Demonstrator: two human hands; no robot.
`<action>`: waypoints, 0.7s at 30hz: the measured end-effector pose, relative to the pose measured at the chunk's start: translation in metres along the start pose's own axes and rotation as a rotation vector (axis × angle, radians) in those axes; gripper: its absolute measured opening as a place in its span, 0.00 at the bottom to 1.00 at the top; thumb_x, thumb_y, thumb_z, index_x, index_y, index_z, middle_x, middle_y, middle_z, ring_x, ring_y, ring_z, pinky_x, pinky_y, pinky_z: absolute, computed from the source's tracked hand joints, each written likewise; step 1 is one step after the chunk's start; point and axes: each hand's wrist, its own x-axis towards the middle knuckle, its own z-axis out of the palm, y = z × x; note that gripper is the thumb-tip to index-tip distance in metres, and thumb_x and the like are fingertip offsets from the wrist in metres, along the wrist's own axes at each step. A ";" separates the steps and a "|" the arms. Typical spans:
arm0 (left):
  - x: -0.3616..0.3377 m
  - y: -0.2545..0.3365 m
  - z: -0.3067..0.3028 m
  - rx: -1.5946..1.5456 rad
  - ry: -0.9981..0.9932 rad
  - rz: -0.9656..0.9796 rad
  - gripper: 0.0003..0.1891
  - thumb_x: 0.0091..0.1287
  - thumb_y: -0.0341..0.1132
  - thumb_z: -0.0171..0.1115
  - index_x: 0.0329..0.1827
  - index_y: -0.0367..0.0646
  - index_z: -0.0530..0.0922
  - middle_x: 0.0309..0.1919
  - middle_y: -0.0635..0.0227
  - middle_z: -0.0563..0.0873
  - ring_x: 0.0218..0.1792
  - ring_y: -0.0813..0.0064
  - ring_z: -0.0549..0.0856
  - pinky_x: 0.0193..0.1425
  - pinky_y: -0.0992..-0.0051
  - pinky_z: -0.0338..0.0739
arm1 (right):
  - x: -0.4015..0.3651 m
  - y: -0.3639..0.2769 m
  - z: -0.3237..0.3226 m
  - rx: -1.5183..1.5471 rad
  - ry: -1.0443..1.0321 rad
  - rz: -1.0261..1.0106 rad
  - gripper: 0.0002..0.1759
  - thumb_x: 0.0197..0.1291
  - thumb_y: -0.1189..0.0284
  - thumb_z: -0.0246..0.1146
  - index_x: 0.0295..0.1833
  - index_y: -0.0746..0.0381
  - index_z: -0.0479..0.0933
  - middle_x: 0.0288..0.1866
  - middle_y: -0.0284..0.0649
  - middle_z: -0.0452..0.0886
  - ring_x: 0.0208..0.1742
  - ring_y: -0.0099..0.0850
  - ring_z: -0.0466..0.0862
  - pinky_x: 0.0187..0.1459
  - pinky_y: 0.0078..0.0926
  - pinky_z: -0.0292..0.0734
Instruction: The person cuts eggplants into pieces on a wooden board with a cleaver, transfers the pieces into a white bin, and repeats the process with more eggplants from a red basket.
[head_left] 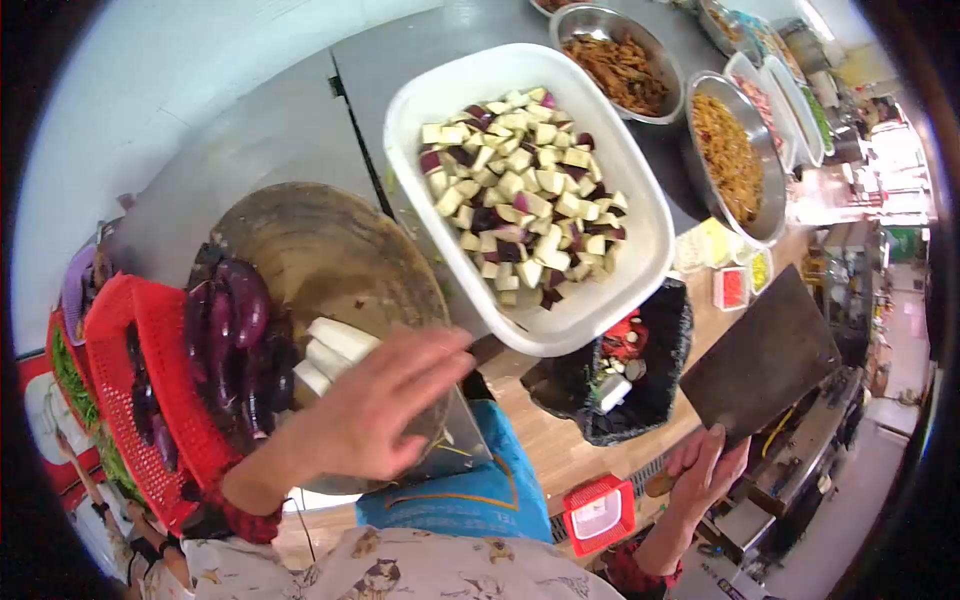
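Observation:
My left hand [365,410] hovers over the near edge of a round wooden chopping board [340,240], fingers stretched out, beside peeled white eggplant pieces [338,345]. Whole purple eggplants [235,320] lie at the board's left side. At the right, my right hand [700,475] is closed round the handle of a broad dark cleaver [765,355], its blade held clear of the board. A white tub [640,190] holds diced eggplant [520,185], some cubes with purple skin.
A black-lined bin [665,340] with scraps stands below the tub. Red baskets [150,380] are at the left, and a small red basket [600,515] is on the floor. Metal bowls of food [735,160] line the far right counter. Another person's arm [85,470] shows lower left.

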 end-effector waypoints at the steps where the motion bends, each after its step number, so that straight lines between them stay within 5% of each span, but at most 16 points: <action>1: -0.017 -0.007 -0.007 0.164 -0.080 -0.146 0.51 0.40 0.35 0.77 0.74 0.43 0.62 0.73 0.53 0.61 0.75 0.49 0.58 0.77 0.52 0.55 | -0.005 0.001 0.007 0.023 -0.006 0.026 0.07 0.71 0.74 0.49 0.50 0.65 0.66 0.11 0.29 0.59 0.09 0.21 0.64 0.12 0.21 0.60; 3: -0.048 -0.031 -0.007 0.468 -0.226 -0.257 0.57 0.36 0.42 0.80 0.75 0.46 0.60 0.76 0.53 0.57 0.76 0.48 0.55 0.78 0.50 0.51 | -0.010 0.011 0.012 -0.024 -0.112 0.062 0.07 0.70 0.75 0.50 0.49 0.66 0.67 0.12 0.30 0.61 0.10 0.22 0.65 0.13 0.21 0.62; 7: -0.067 -0.074 0.006 0.505 -0.155 -0.193 0.56 0.36 0.47 0.80 0.73 0.47 0.63 0.73 0.53 0.61 0.74 0.50 0.59 0.78 0.49 0.51 | -0.017 0.004 0.038 -0.036 -0.423 0.123 0.07 0.66 0.76 0.52 0.46 0.68 0.68 0.16 0.34 0.71 0.13 0.24 0.70 0.17 0.22 0.66; 8: -0.071 -0.078 0.013 0.536 -0.116 -0.193 0.54 0.37 0.47 0.79 0.73 0.47 0.64 0.71 0.54 0.63 0.72 0.51 0.62 0.76 0.49 0.54 | -0.019 0.012 0.036 -0.256 -0.561 -0.169 0.07 0.63 0.77 0.55 0.45 0.68 0.68 0.19 0.37 0.75 0.14 0.25 0.71 0.17 0.23 0.65; 11: -0.083 -0.079 0.054 0.579 0.051 -0.242 0.50 0.40 0.49 0.78 0.70 0.44 0.68 0.63 0.55 0.71 0.63 0.52 0.70 0.67 0.51 0.64 | -0.034 0.012 0.056 -0.209 -0.716 -0.003 0.07 0.61 0.79 0.57 0.44 0.67 0.70 0.19 0.40 0.75 0.17 0.35 0.75 0.19 0.33 0.69; 13: -0.087 -0.069 0.095 0.511 0.479 -0.546 0.48 0.43 0.50 0.76 0.70 0.40 0.67 0.60 0.53 0.72 0.60 0.50 0.72 0.61 0.52 0.67 | -0.040 -0.020 0.091 -0.352 -0.854 -0.096 0.07 0.61 0.77 0.59 0.44 0.66 0.69 0.19 0.45 0.75 0.17 0.43 0.77 0.20 0.38 0.71; 14: -0.082 -0.059 0.107 0.534 0.532 -0.674 0.47 0.46 0.52 0.75 0.68 0.35 0.67 0.57 0.51 0.73 0.58 0.49 0.72 0.59 0.52 0.67 | -0.043 -0.013 0.099 -0.426 -0.963 -0.269 0.09 0.61 0.76 0.61 0.44 0.66 0.69 0.20 0.50 0.76 0.17 0.48 0.78 0.20 0.41 0.72; 17: -0.069 -0.044 0.110 0.507 0.625 -0.887 0.49 0.46 0.53 0.75 0.68 0.33 0.66 0.57 0.51 0.73 0.58 0.49 0.72 0.60 0.52 0.66 | -0.063 -0.028 0.126 -0.574 -1.217 -0.348 0.08 0.62 0.77 0.60 0.42 0.67 0.69 0.21 0.51 0.78 0.19 0.49 0.80 0.20 0.43 0.73; 21: -0.074 -0.036 0.098 0.366 0.706 -0.795 0.55 0.40 0.55 0.79 0.70 0.35 0.65 0.63 0.51 0.70 0.64 0.48 0.70 0.68 0.47 0.61 | -0.082 -0.029 0.148 -0.527 -1.214 -0.544 0.08 0.61 0.76 0.60 0.42 0.67 0.68 0.19 0.51 0.77 0.18 0.50 0.80 0.20 0.45 0.73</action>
